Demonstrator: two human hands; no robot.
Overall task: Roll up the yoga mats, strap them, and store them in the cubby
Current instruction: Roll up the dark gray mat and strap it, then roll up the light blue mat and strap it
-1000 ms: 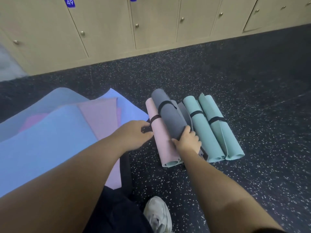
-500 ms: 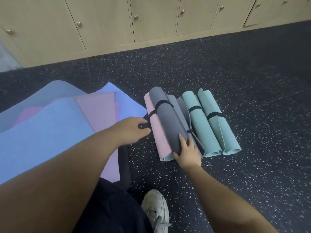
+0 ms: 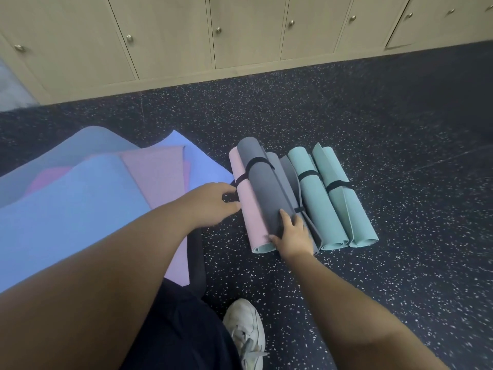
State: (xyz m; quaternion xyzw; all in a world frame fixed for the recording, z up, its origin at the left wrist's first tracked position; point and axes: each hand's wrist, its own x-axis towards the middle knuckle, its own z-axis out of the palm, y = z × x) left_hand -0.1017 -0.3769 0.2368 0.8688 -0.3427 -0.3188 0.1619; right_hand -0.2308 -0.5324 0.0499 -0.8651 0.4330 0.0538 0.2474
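Working at the bundle of rolled mats on the floor (image 3: 373, 129), the person is reaching in with both hands. The left hand (image 3: 210, 204) is sitting at nine o'clock of the pink roll (image 3: 246, 206), its fingers (image 3: 229, 192) curling at the black strap (image 3: 241, 180) where it leaves that roll's side; whether they are actually pinching the strap is hard to tell. The right hand (image 3: 293, 233) is lying on the near end of the grey roll (image 3: 264, 188), fingers spread and thumb tucked toward the pink roll, pressing rather than gripping.

The grey roll is resting on top, between the pink roll and a second grey roll (image 3: 286, 182), which looks looser. At three o'clock of these, two teal rolls (image 3: 330, 204) are lying side by side, each strapped. At nine o'clock of the bundle, several flat mats (image 3: 80, 196) in blue and mauve are overlapping, not yet rolled.

Judging by this, the strapping step is in hand: the pink roll's strap seems to be getting tightened or fastened while the right hand steadies the stack. The next move is likely calling for cinching that strap snug, then turning to the flat mats. Cabinet doors (image 3: 240, 28) are running along twelve o'clock, all closed; which one serves as the cubby is unclear.
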